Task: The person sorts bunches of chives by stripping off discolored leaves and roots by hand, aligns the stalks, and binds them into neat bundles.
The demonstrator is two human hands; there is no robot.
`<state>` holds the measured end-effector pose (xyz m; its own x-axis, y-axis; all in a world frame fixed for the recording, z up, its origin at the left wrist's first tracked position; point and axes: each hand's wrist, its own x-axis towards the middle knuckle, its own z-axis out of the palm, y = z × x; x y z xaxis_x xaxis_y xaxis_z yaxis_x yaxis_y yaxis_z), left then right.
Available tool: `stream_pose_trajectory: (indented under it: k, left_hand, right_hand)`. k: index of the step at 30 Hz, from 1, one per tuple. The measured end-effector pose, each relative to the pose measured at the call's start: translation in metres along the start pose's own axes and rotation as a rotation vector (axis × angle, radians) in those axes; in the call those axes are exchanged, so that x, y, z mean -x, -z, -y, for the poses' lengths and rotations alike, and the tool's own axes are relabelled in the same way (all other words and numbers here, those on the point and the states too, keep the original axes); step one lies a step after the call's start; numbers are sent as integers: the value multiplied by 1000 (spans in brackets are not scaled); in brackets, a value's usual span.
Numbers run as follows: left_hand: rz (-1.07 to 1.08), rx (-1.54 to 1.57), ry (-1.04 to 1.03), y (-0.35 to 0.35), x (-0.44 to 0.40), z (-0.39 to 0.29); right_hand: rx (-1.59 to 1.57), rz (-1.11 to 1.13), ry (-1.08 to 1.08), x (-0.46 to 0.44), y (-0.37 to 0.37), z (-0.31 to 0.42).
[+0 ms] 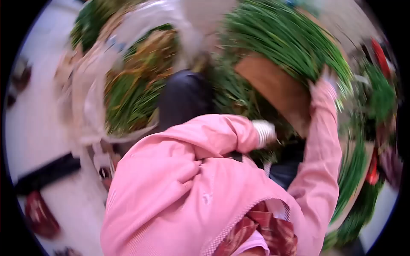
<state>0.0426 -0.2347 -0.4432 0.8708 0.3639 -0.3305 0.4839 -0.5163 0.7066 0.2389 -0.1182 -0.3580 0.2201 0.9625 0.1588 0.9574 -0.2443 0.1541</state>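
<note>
My right hand (324, 79), blurred, is wrapped round the near right end of a big bundle of long green chives (277, 32). The bundle lies across a brown board (273, 81), its leaves fanning toward the far left. My left arm bends across my lap, and its striped cuff (265, 132) ends beside the board. Of the left hand almost nothing shows; its fingers are hidden or smeared. Loose green leaves (232, 87) lie between my dark-trousered knee (185, 96) and the board.
To the left, an open whitish plastic bag (92, 100) holds green and yellowed leaves (139, 91). More chives (352, 175) lie at the right, near red items (380, 57). A black bar-shaped object (47, 173) and a dark red shiny object (41, 215) are on the pale floor.
</note>
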Motion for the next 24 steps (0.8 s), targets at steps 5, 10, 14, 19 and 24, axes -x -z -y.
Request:
stream_pose_trajectory:
  k: [5, 10, 14, 19, 24]
  left_hand:
    - [-36, -71, 12, 36, 99, -22]
    - [-861, 61, -67, 137, 203, 20]
    - [-1000, -126, 589, 128, 287, 109]
    - [-892, -397, 1203, 102, 390, 160]
    - [-688, -260, 1447, 109, 414, 177]
  right_hand:
    - [27, 48, -24, 1, -16, -4]
    - [-39, 303, 215, -36, 3, -41]
    - [-55, -69, 89, -31, 61, 21]
    - [-661, -209, 647, -10, 37, 125]
    - [-1350, 387, 499, 42, 60, 245]
